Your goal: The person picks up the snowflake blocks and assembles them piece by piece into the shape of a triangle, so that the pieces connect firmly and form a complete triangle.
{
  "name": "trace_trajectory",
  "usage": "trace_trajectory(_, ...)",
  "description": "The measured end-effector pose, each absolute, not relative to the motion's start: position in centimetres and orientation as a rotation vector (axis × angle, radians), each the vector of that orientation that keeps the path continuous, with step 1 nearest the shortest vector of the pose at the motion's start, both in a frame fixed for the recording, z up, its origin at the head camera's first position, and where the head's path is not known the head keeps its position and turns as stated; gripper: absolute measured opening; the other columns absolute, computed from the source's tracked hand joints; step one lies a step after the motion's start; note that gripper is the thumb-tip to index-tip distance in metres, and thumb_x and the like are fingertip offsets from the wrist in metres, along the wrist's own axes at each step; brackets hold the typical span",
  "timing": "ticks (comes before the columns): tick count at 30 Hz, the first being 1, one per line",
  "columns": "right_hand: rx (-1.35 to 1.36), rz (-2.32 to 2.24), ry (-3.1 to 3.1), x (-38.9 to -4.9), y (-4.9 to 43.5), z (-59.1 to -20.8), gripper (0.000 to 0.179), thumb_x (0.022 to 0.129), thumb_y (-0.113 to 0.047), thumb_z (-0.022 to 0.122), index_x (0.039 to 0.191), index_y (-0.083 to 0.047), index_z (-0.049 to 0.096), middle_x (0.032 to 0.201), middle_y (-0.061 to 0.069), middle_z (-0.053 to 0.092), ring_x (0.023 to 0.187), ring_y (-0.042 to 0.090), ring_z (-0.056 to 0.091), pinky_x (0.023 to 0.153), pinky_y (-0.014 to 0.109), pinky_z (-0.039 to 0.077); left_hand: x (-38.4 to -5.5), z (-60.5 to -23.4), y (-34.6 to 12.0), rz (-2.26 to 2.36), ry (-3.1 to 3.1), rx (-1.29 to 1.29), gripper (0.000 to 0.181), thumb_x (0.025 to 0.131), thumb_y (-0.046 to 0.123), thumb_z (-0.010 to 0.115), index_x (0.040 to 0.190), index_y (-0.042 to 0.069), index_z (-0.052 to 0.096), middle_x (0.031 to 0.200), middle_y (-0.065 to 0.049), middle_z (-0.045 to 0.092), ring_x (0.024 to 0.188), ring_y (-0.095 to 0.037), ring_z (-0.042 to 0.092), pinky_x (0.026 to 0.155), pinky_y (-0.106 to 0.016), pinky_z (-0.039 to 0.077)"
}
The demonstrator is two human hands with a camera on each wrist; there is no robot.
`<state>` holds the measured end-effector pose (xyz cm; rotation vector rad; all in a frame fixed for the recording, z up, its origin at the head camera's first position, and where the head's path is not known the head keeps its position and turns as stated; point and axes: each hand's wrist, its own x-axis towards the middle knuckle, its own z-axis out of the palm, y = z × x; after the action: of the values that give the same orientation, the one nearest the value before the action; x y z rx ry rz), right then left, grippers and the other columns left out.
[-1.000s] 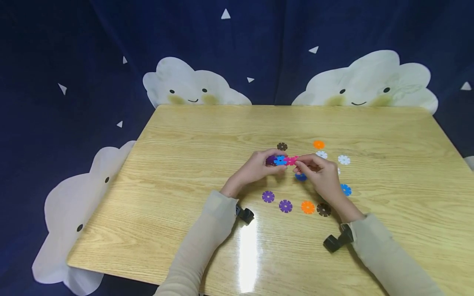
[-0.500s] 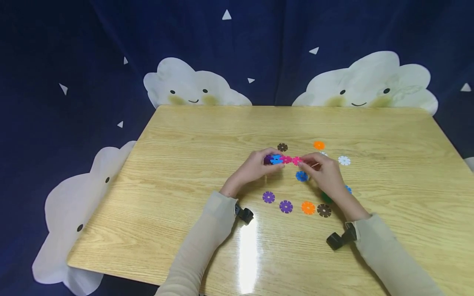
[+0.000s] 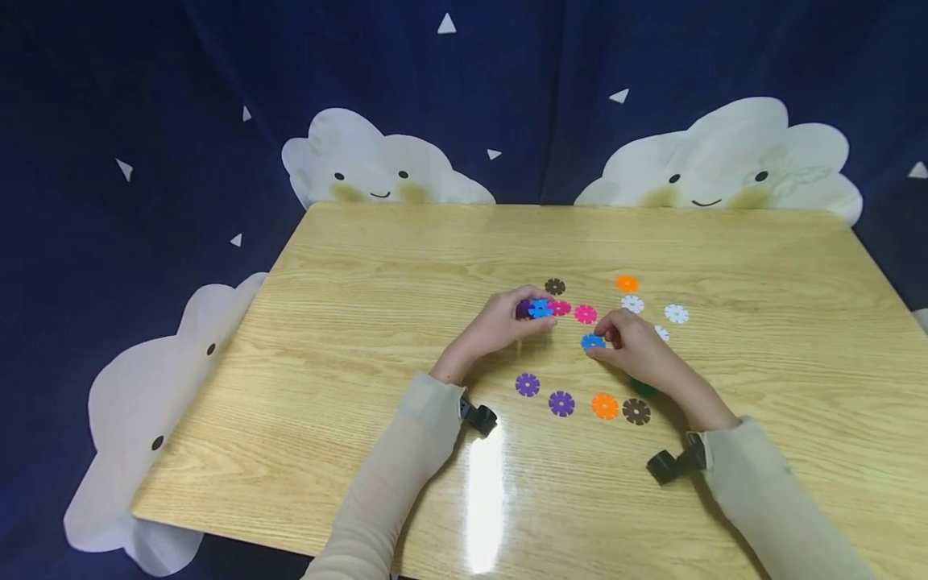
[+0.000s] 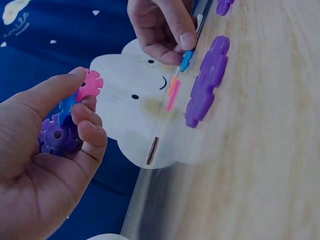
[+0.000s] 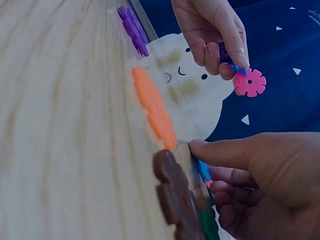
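Snowflake discs with notched rims are the things handled. My left hand grips a linked row of a purple disc, a blue disc and a pink disc, raised over the table; fingers partly cover the purple one. Thumb and fingers of my right hand pinch another blue disc close over the tabletop, its right side hidden by the fingertips. Between the hands, a loose pink disc lies on the table.
On the wooden table lie purple discs, orange discs, brown discs and white discs. A green disc is partly under the right wrist. Behind the table hangs a dark blue curtain with clouds.
My right hand has left the loose pink disc on the table and moved towards me, onto the blue disc. My left hand has shifted slightly left with the linked discs.
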<state>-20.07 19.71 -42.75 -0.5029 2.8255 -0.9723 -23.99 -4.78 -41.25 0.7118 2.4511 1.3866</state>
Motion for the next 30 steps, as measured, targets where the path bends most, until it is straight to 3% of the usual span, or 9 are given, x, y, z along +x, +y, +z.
trace_trajectory(7, -0.413, -1.075, 2.853, -20.2, 19.5, -42.7, 0.022, 0.090, -0.011, 0.069, 0.102, 0.000, 0.055, 0.082, 0.011, 0.058, 0.070, 0.016, 0.049, 0.055, 0.018, 0.039, -23.9, -41.2, -4.8, 1.395, 2.425, 0.703, 0.041, 0.093, 0.028, 0.068, 0.130, 0.011, 0.059, 0.110, -0.009, 0.066, 0.081, -0.012, 0.056, 0.070, -0.016, 0.047)
trace_trajectory(13, -0.291, -1.405, 2.766, -20.3, 19.7, -42.5, 0.020, 0.094, -0.013, 0.065, 0.110, 0.000, 0.066, 0.087, 0.016, 0.072, 0.064, 0.011, 0.066, 0.051, 0.019, 0.050, -23.9, -41.3, -4.7, 1.356, 2.443, 0.696, 0.036, 0.093, 0.026, 0.067, 0.127, 0.014, 0.061, 0.112, -0.007, 0.066, 0.085, -0.013, 0.056, 0.074, -0.017, 0.048)
trace_trajectory(21, -0.124, -1.769, 2.476, -20.2, 19.6, -41.6, 0.037, 0.096, -0.021, 0.064, 0.121, 0.006, 0.063, 0.080, -0.022, 0.070, 0.070, 0.002, 0.070, 0.071, 0.017, 0.059, -23.9, -41.3, -4.6, 1.341, 2.445, 0.714, 0.033, 0.094, 0.024, 0.067, 0.125, 0.013, 0.062, 0.111, -0.008, 0.066, 0.079, -0.012, 0.057, 0.071, -0.016, 0.048)
trace_trajectory(30, -0.135, -1.839, 2.419, -20.1, 19.2, -41.4, 0.042, 0.096, -0.023, 0.063, 0.123, 0.009, 0.061, 0.081, -0.022, 0.070, 0.069, 0.001, 0.068, 0.074, 0.013, 0.057, -23.9, -41.6, -4.4, 1.293, 2.473, 0.806, 0.036, 0.094, 0.025, 0.067, 0.126, 0.010, 0.062, 0.120, -0.007, 0.067, 0.090, -0.013, 0.055, 0.080, -0.016, 0.047)
